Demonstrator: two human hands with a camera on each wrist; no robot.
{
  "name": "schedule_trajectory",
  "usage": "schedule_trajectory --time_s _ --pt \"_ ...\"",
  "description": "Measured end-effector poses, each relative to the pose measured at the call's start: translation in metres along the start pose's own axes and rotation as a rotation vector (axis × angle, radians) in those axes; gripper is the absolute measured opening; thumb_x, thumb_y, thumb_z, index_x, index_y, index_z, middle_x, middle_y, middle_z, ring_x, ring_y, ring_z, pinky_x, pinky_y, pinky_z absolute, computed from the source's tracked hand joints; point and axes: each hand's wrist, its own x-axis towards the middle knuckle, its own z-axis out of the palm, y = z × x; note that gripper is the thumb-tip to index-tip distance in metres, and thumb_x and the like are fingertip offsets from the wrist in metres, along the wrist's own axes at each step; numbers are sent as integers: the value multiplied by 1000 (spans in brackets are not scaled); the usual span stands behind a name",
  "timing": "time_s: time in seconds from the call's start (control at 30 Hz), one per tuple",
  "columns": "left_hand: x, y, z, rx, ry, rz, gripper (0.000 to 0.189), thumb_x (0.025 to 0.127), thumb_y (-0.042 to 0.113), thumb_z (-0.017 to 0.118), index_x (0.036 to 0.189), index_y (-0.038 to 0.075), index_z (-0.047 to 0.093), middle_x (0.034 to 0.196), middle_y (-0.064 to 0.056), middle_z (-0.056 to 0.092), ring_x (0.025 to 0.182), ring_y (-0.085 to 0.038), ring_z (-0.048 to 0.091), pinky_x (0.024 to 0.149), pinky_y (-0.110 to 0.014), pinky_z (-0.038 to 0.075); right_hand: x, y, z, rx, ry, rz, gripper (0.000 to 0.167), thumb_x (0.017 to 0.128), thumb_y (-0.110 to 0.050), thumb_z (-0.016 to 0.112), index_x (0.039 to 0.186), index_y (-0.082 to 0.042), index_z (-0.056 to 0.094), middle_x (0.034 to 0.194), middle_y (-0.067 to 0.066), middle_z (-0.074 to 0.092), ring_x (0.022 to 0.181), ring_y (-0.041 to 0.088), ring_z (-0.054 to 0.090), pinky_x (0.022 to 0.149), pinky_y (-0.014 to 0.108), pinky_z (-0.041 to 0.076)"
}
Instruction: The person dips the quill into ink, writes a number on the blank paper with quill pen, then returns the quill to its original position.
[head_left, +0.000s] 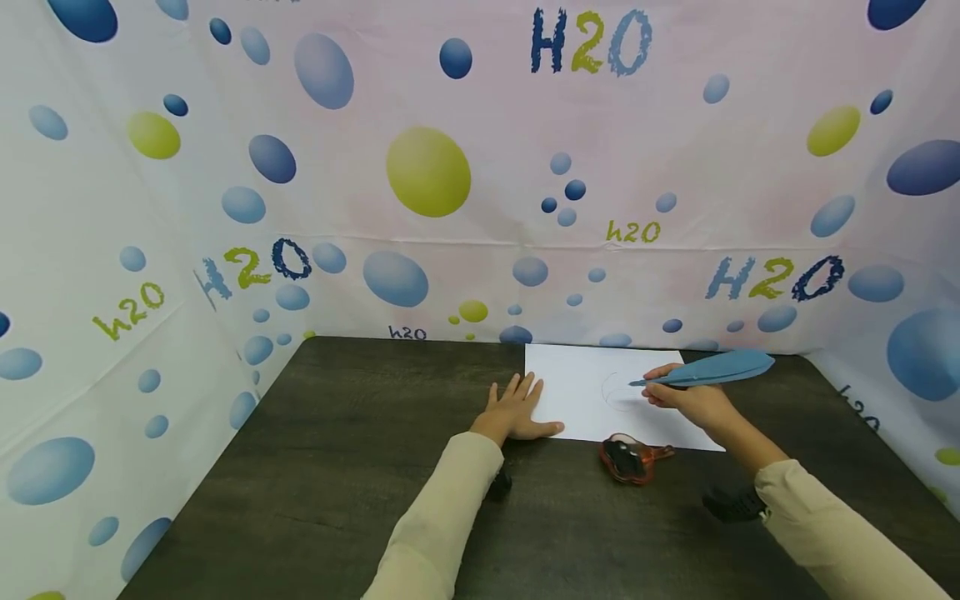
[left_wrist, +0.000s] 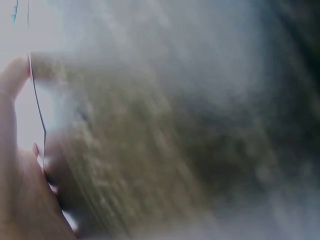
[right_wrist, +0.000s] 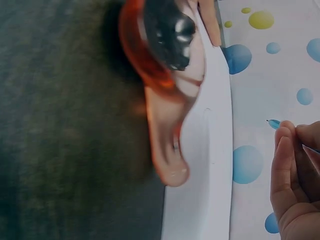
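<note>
A blue feather pen (head_left: 720, 367) is pinched between the fingertips and thumb of my right hand (head_left: 697, 403), over the right part of a white sheet of paper (head_left: 566, 392). Its tip points left, close to a thin curved line (head_left: 606, 392) on the sheet; whether it touches is too small to tell. With fingers spread, my left hand (head_left: 516, 414) rests on the sheet's left edge. In the right wrist view the pen's tip (right_wrist: 273, 123) pokes out past the fingers. The left wrist view is blurred, showing part of the left hand (left_wrist: 25, 195).
Just below the paper's near edge lies a small orange-rimmed object with a dark middle and a short handle (head_left: 628, 460). Everything rests on a dark table (head_left: 360, 467). A white backdrop (head_left: 495, 225) with blue and green dots stands behind it.
</note>
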Motion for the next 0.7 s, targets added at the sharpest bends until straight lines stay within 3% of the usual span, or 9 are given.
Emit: schedule_trajectory --time_s 0.43,0.57,0.7 --pt "0 1 0 25 5 3 89 90 70 40 156 22 6 162 2 -2 149 -20 -3 118 -52 -3 -29 17 6 1 1 -129 34 95 -11 61 118 14 58 101 25 68 87 15 70 75 33 59" --pt "-1 1 0 21 8 -2 88 90 70 40 156 22 6 162 2 -1 149 -20 -3 118 -52 -2 -36 26 6 4 9 -193 29 94 -6 61 114 15 61 95 17 72 84 12 70 71 30 59" --pt "-1 0 0 4 0 -3 89 90 69 41 156 23 6 162 2 -2 149 -20 -4 118 -52 -4 -43 34 8 25 10 -324 22 92 3 59 108 18 61 90 9 73 83 8 70 68 26 59"
